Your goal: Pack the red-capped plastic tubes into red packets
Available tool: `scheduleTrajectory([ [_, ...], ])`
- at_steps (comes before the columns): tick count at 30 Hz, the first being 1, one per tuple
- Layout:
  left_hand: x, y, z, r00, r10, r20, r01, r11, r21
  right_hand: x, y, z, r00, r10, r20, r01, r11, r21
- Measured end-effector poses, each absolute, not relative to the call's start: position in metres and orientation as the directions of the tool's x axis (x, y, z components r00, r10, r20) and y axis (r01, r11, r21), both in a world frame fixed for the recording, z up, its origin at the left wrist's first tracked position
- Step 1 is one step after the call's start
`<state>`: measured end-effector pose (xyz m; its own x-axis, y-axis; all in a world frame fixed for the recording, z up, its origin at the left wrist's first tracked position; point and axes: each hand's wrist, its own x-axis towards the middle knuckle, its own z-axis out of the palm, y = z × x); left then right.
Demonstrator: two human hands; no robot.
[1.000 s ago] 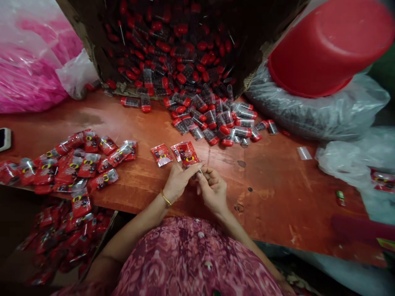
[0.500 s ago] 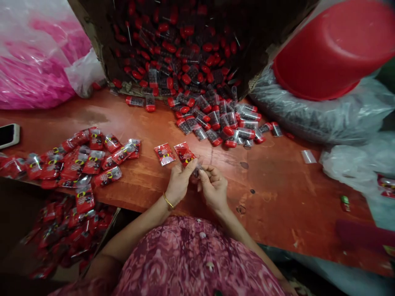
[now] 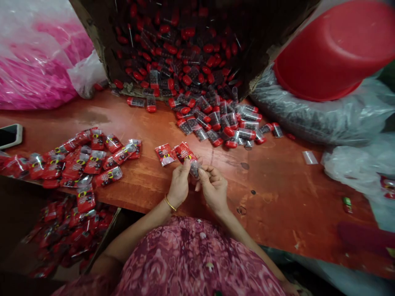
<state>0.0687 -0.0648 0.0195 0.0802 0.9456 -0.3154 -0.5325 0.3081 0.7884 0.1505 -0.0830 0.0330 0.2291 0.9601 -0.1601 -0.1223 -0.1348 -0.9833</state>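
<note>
Between the fingertips of both hands is a small clear plastic container with dark bits inside; its lower end is hidden by fingers. My left hand is closed, its thumb and fingers on the container's left side. My right hand pinches it from the right with thumb and forefinger. Just beyond the left thumb a red printed card shows, partly covered; whether the left fingers touch it, I cannot tell. Another red printed card lies flat on the wooden table, left of it.
Red-capped clear containers spill from a cardboard box. Red filled packets are heaped at left, with more in a box below. A phone, a pink-filled bag and a red bucket stand around.
My left thumb has drawn back slightly to the left, so more of the clear container and of the red card beyond it shows. My right hand stays nearly in place.
</note>
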Motion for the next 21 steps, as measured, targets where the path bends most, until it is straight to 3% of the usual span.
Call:
scheduleTrajectory([
  [5, 0.071, -0.068, 0.018, 0.085, 0.934, -0.348, -0.455, 0.347, 0.820, 0.151, -0.084, 0.032, 0.256, 0.956, -0.145, -0.104, -0.122, -0.987],
  [14, 0.068, -0.059, 0.035, 0.021, 0.914, -0.405, -0.521, 0.356, 0.776, 0.150, -0.093, 0.029, 0.178, 0.979, -0.100, -0.086, -0.086, -0.993],
  [21, 0.068, -0.066, 0.031, 0.127, 0.899, -0.418, -0.426, 0.430, 0.796, 0.144, -0.082, 0.031, 0.178, 0.970, -0.168, -0.165, -0.139, -0.976],
])
